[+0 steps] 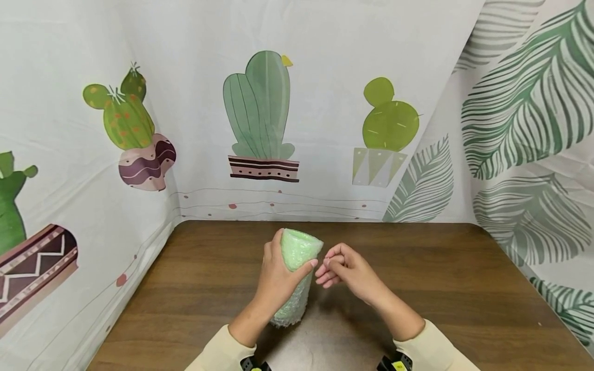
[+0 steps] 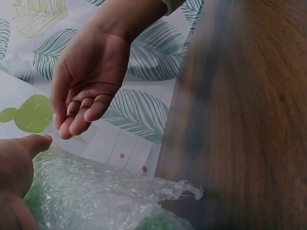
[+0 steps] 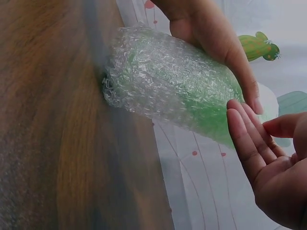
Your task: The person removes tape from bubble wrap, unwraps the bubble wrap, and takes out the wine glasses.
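Observation:
A tall green cylindrical object wrapped in clear bubble wrap point(image 1: 296, 252) stands slightly tilted over the brown table. My left hand point(image 1: 275, 273) grips its upper part, fingers behind the far side and thumb across the near side. Close to the right of its rim is my right hand point(image 1: 350, 270), palm turned up, fingers loosely bent and thumb near the index finger; I see nothing clearly held there. In the right wrist view, the right fingers point(image 3: 249, 136) are beside the wrap point(image 3: 163, 76). A ragged wrap edge point(image 2: 184, 188) sticks out in the left wrist view.
The brown wooden table point(image 1: 209, 257) extends around both hands. Behind it and at the sides hangs white cloth point(image 1: 325, 103) printed with cacti and leaves. Black devices with yellow marks point(image 1: 398, 362) are on both wrists, over cream sleeves.

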Demonstrator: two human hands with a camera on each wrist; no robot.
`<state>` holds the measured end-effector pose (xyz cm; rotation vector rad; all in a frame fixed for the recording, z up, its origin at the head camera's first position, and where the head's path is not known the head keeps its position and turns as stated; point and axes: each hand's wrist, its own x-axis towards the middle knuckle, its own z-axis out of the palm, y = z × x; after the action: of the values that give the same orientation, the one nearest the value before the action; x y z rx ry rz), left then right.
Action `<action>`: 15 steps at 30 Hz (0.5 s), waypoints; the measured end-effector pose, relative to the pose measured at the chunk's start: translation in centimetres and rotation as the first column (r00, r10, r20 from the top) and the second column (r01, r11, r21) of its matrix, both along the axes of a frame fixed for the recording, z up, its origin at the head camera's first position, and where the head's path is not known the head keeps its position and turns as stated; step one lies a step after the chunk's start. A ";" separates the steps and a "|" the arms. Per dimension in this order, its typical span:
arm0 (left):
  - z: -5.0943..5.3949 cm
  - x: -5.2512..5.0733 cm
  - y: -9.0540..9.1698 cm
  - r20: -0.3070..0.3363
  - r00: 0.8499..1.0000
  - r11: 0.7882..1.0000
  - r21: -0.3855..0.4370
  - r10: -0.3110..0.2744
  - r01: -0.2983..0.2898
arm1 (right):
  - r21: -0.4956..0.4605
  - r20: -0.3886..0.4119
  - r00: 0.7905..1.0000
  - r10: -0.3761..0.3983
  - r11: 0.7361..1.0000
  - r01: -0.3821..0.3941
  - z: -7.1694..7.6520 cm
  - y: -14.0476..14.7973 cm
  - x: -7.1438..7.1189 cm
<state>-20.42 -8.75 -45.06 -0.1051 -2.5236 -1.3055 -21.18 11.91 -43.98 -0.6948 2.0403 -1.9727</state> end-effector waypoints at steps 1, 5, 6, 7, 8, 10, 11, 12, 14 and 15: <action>0.0 0.0 0.0 -0.001 1.000 1.000 0.000 0.000 0.000 | 0.012 0.000 1.000 -0.012 1.000 0.012 0.0 0.0 0.0; 0.0 -0.1 -0.1 -0.001 1.000 1.000 0.001 -0.005 0.005 | 0.059 0.008 0.999 -0.054 0.997 0.054 0.0 0.0 0.0; 0.0 -0.1 -0.1 0.000 1.000 1.000 0.001 -0.007 0.007 | 0.061 0.015 0.998 -0.059 0.996 0.058 0.1 0.0 0.0; 0.0 -0.1 -0.1 0.000 1.000 1.000 -0.001 -0.008 0.008 | 0.059 0.022 0.998 -0.060 0.997 0.059 0.1 0.0 0.0; 0.0 -0.1 -0.1 0.002 1.000 1.000 -0.003 -0.010 0.010 | 0.055 0.030 0.998 -0.059 0.997 0.057 0.1 0.0 0.0; 0.1 0.0 -0.1 0.005 1.000 1.000 -0.007 -0.012 0.012 | 0.042 0.046 0.997 -0.057 0.998 0.055 0.2 -0.1 0.1; 0.1 0.0 -0.1 0.006 1.000 1.000 -0.008 -0.012 0.012 | 0.041 0.050 0.997 -0.059 0.998 0.057 0.2 -0.1 0.1; 0.1 0.0 0.0 0.005 1.000 1.000 -0.013 -0.012 0.012 | 0.042 0.052 0.997 -0.062 0.997 0.059 0.2 -0.1 0.1; 0.1 0.1 0.1 0.006 1.000 1.000 -0.019 -0.011 0.011 | 0.051 0.055 0.996 -0.067 0.997 0.065 0.2 -0.2 0.0; 0.1 0.1 0.1 0.005 1.000 1.000 -0.023 -0.011 0.011 | 0.056 0.055 0.996 -0.070 0.996 0.067 0.2 -0.2 0.0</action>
<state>-20.32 -8.64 -44.97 -0.1208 -2.5461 -1.2830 -21.16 11.73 -43.78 -0.5587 2.1016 -1.9424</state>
